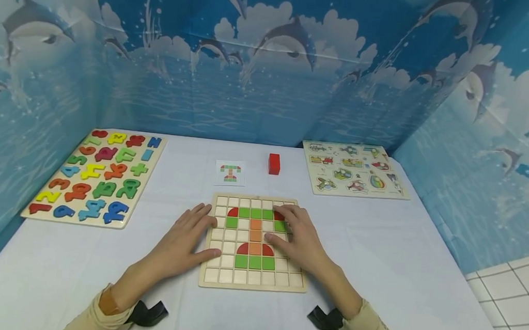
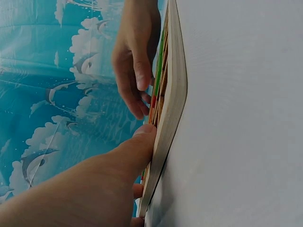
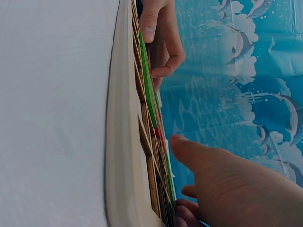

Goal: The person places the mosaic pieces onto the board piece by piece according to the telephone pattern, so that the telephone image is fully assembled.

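Observation:
A wooden grid board (image 1: 228, 276) lies on the table, with red, green and orange pieces set in its squares. They form a green bar (image 1: 256, 213) with rounded red corners, an orange stem (image 1: 255, 236), and a red-and-green base (image 1: 254, 262). My left hand (image 1: 186, 241) rests at the board's left edge, thumb on its rim in the left wrist view. Over the right side is my right hand (image 1: 304, 240), its fingertips at the red corner piece (image 1: 279, 216) at upper right, partly covering it. Its thumb hovers beside the orange stem.
Behind the board lie a pattern card (image 1: 230, 173) showing a similar figure and a red block (image 1: 274, 164). A number puzzle board (image 1: 91, 177) sits at the left, a picture puzzle board (image 1: 354, 171) at the back right. A dolphin-print curtain (image 1: 260, 97) encloses the table.

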Action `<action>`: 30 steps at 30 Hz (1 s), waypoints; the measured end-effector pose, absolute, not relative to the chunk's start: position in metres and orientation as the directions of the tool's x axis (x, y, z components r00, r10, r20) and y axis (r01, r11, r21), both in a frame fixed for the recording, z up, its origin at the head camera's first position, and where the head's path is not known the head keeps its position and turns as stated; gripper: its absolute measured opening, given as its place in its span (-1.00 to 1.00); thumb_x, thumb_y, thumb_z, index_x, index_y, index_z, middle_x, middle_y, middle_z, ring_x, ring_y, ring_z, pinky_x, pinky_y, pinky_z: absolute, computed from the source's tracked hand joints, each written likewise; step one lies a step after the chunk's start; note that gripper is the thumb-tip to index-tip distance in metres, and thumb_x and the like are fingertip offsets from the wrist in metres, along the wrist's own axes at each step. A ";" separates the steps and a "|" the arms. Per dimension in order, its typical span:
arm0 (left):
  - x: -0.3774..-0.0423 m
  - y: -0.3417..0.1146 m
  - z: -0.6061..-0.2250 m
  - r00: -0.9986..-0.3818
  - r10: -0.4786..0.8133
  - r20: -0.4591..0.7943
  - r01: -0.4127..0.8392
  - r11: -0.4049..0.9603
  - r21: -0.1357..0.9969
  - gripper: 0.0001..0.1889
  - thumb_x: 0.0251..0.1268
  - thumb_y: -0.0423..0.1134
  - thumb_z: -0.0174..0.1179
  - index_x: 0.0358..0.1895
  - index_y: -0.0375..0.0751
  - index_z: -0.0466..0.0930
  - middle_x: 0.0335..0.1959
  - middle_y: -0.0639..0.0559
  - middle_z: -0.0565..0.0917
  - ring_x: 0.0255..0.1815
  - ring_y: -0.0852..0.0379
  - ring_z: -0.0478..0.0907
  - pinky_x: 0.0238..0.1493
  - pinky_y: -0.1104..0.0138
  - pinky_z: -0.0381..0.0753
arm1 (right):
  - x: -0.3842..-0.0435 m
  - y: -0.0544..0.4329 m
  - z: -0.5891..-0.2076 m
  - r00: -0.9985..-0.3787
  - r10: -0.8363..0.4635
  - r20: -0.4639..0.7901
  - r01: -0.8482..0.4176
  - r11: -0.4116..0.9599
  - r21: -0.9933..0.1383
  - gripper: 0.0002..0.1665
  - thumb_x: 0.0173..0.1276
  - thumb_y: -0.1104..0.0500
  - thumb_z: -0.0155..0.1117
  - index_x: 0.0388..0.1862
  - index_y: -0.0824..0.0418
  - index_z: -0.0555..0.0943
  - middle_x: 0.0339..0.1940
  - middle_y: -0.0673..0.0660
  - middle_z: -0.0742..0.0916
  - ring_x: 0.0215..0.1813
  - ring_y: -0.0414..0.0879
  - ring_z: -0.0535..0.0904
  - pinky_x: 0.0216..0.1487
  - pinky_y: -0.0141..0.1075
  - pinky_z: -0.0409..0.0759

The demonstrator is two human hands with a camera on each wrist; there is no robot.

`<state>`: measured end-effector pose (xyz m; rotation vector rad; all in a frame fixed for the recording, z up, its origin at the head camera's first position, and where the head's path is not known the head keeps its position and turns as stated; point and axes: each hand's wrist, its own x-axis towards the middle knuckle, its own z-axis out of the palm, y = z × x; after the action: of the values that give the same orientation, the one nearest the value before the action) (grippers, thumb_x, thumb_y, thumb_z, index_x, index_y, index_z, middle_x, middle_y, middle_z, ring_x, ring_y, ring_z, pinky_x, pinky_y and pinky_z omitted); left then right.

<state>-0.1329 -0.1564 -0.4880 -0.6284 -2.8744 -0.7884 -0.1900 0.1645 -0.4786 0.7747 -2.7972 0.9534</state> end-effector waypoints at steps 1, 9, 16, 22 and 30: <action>-0.133 -0.156 -0.488 -0.910 0.365 0.197 0.415 0.781 0.467 -0.36 0.33 0.24 0.38 0.29 -0.04 0.46 0.66 -0.25 0.25 0.73 -0.28 0.05 0.69 -0.22 0.04 | -0.190 0.165 -0.479 -0.869 -0.431 0.243 -0.489 0.674 -0.553 -0.16 0.35 -0.13 0.53 0.51 0.12 0.49 0.43 0.11 0.57 0.42 0.04 0.44 0.41 0.06 0.55; -0.134 -0.155 -0.487 -0.907 0.375 0.193 0.421 0.781 0.462 -0.36 0.34 0.25 0.36 0.29 -0.06 0.46 0.66 -0.26 0.24 0.73 -0.28 0.05 0.69 -0.22 0.04 | -0.191 0.170 -0.481 -0.860 -0.403 0.314 -0.509 0.626 -0.591 -0.35 0.32 0.10 0.58 0.36 0.16 0.60 0.27 0.08 0.66 0.20 -0.03 0.57 0.15 -0.04 0.66; -0.133 -0.156 -0.486 -0.911 0.366 0.188 0.411 0.786 0.461 -0.37 0.34 0.23 0.38 0.28 -0.05 0.46 0.67 -0.24 0.24 0.73 -0.27 0.05 0.70 -0.21 0.04 | -0.193 0.170 -0.480 -0.835 -0.428 0.347 -0.549 0.603 -0.579 -0.41 0.31 0.20 0.59 0.30 0.18 0.63 0.25 0.11 0.67 0.14 -0.01 0.65 0.09 -0.09 0.74; -0.134 -0.157 -0.487 -0.908 0.367 0.201 0.418 0.774 0.476 -0.37 0.33 0.23 0.38 0.29 -0.06 0.47 0.66 -0.25 0.25 0.73 -0.28 0.05 0.69 -0.22 0.04 | -0.194 0.171 -0.480 -0.847 -0.407 0.341 -0.530 0.606 -0.594 -0.49 0.31 0.25 0.58 0.23 0.17 0.68 0.22 0.09 0.70 0.14 -0.04 0.68 0.14 -0.07 0.74; -0.133 -0.158 -0.490 -0.903 0.372 0.216 0.430 0.770 0.472 -0.37 0.33 0.23 0.38 0.29 -0.05 0.47 0.65 -0.25 0.27 0.72 -0.28 0.08 0.68 -0.23 0.08 | -0.192 0.170 -0.482 -0.847 -0.383 0.369 -0.532 0.602 -0.596 -0.52 0.27 0.23 0.62 0.17 0.15 0.71 0.17 0.04 0.73 0.12 -0.06 0.69 0.15 -0.07 0.73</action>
<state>-0.1334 -0.1581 -0.4899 -0.6474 -2.8515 -0.8001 -0.1924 0.1701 -0.4824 0.7594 -2.6252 1.0763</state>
